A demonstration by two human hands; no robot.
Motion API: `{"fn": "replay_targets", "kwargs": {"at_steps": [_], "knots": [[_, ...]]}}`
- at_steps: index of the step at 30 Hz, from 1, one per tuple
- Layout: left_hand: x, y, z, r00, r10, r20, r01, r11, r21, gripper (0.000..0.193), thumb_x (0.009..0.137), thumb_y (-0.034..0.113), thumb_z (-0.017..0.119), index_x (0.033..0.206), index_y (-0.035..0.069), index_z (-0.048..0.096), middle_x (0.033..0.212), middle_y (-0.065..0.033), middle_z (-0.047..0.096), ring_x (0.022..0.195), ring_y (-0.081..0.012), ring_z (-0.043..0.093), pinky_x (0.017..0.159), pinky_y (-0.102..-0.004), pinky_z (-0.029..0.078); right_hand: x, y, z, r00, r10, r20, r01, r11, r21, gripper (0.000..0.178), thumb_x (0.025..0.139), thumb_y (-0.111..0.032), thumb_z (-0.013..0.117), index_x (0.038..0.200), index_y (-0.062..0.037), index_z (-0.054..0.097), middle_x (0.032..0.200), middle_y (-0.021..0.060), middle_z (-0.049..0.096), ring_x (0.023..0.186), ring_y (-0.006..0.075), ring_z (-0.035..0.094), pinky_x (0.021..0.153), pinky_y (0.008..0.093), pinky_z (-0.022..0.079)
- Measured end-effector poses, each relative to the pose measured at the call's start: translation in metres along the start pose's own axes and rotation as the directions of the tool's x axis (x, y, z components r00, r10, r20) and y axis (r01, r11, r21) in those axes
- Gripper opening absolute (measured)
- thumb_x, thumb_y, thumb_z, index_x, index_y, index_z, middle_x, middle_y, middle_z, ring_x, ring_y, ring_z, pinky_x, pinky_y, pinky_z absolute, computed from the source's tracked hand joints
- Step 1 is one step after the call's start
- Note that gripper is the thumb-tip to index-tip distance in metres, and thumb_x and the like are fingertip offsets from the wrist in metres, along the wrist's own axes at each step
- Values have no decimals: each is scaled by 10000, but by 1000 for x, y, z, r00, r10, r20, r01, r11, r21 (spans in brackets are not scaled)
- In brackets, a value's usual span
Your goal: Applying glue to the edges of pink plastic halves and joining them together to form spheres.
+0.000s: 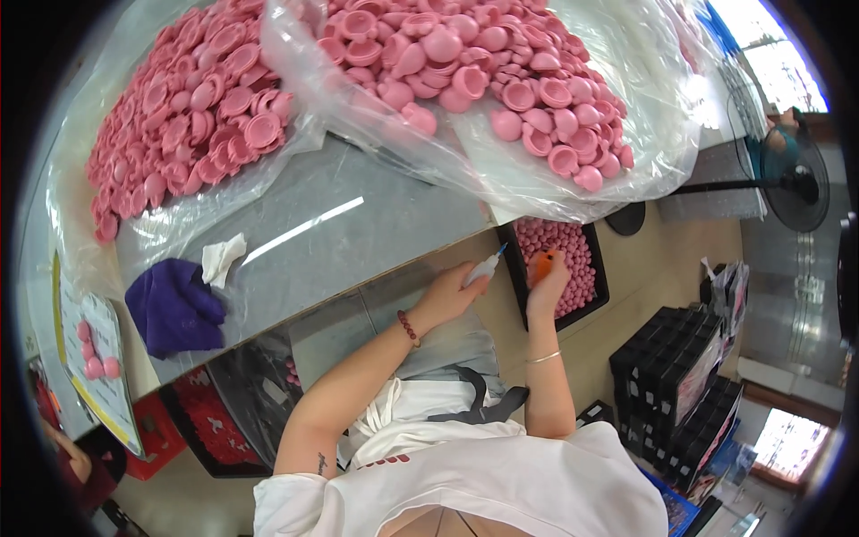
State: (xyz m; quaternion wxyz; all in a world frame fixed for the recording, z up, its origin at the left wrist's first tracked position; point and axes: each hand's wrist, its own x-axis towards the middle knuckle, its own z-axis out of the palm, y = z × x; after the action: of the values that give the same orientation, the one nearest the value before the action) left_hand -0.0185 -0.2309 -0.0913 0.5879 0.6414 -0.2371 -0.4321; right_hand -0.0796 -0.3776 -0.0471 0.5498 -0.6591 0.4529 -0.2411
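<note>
My left hand [450, 294] is closed around a small white squeeze bottle [483, 269] with a thin blue needle tip, which points up and to the right. My right hand [550, 285] is closed on a small orange piece [542, 263] with a dark spot; its exact kind I cannot make out. A short gap separates the bottle's tip from the orange piece. Beneath my right hand stands a black crate [602, 253] holding many small round pink pieces [582, 279].
Clear plastic bags [420, 161] with heaps of hollow pink plastic parts [443, 45] cover the far side of the grey table [331, 242]. A purple cloth [174, 309] and crumpled white tissue [221, 259] lie left. Stacked black crates [667, 367] and a fan [795, 177] stand right.
</note>
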Motion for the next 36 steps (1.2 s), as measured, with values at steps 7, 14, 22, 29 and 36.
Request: {"fn": "replay_targets", "kwargs": {"at_steps": [7,14,22,29,36], "knots": [[-1,9,-2,997,-2,-78,-13,981,-193,249,823,254,475,894,20,524,690,-35,577,622,-127,543,567,-268,425,-40,-121,11,734,-665,136,639,745,190,308,835,-269,376,883,6,506,657,74,515,553,122,467,489,215,356],[-18,23,-1,913,195,-358,-407,453,-793,308,837,238,450,1072,39,442,978,-89,519,883,-165,511,753,-282,410,-104,-181,115,136,-758,638,958,265,111,262,587,-53,668,842,-61,607,801,86,565,684,222,533,605,309,439],[-14,2,-6,944,328,-17,-276,764,-583,399,825,201,452,1175,39,354,1118,-112,446,1019,-208,452,841,-303,376,-103,-165,82,286,-868,407,935,345,79,203,698,-111,601,854,12,554,842,110,519,767,219,510,655,321,421],[-33,82,18,892,452,-9,-436,854,-283,515,800,78,484,1237,3,222,1127,-172,435,1042,-266,451,876,-332,350,-83,-81,4,803,-595,-25,589,787,184,390,797,-307,457,1013,11,397,970,100,435,904,190,435,781,305,361],[-84,145,-29,853,505,-135,-523,825,-217,597,789,105,521,1240,36,136,949,-177,521,792,-288,569,685,-330,438,-94,-111,32,853,-478,212,393,854,341,536,844,-452,380,1039,46,416,822,103,516,778,181,506,662,286,423]]}}
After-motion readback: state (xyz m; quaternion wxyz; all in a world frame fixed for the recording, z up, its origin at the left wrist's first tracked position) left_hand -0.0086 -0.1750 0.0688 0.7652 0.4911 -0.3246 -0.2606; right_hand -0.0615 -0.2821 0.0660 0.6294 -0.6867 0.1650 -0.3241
